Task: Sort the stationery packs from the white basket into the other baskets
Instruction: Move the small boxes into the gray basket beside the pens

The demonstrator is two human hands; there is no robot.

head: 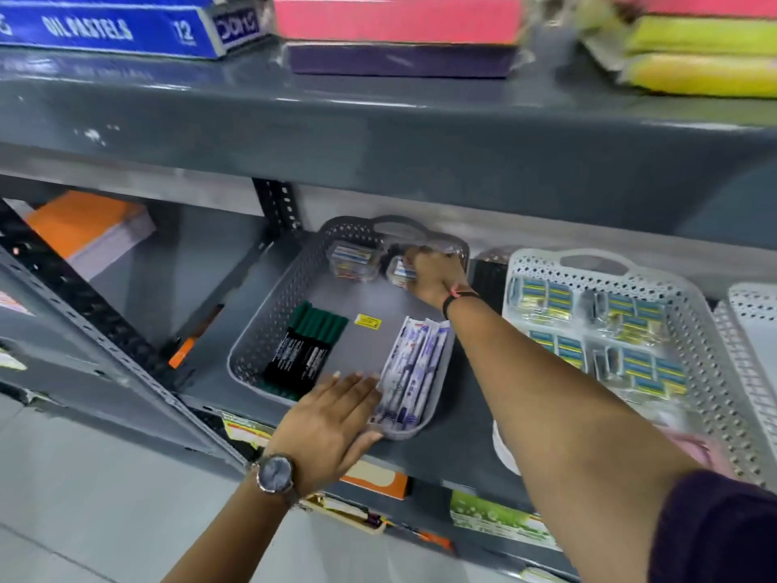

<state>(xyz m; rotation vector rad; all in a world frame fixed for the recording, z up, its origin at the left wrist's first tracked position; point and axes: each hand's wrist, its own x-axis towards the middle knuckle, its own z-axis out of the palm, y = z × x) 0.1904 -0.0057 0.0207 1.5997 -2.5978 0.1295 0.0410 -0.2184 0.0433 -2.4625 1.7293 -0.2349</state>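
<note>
A grey basket (269, 313) sits on the middle shelf. It holds a pack of green-capped markers (302, 355), a white-and-blue pen pack (414, 363) and clear boxed packs (351, 258) at its far end. My right hand (433, 275) reaches into the far end and grips a small clear pack (401, 269). My left hand (336, 418) lies flat on the basket's near rim, fingers spread, next to the pen pack. To the right stands a white basket (706, 342) filled with several yellow-and-blue packs (643, 363).
The upper shelf (378, 132) overhangs the baskets, carrying a blue oil-pastels box (109, 29) and coloured paper stacks (399, 18). Another white basket's edge (752, 313) shows far right. An orange pad (84, 229) lies at the left, behind perforated shelf posts (279, 204).
</note>
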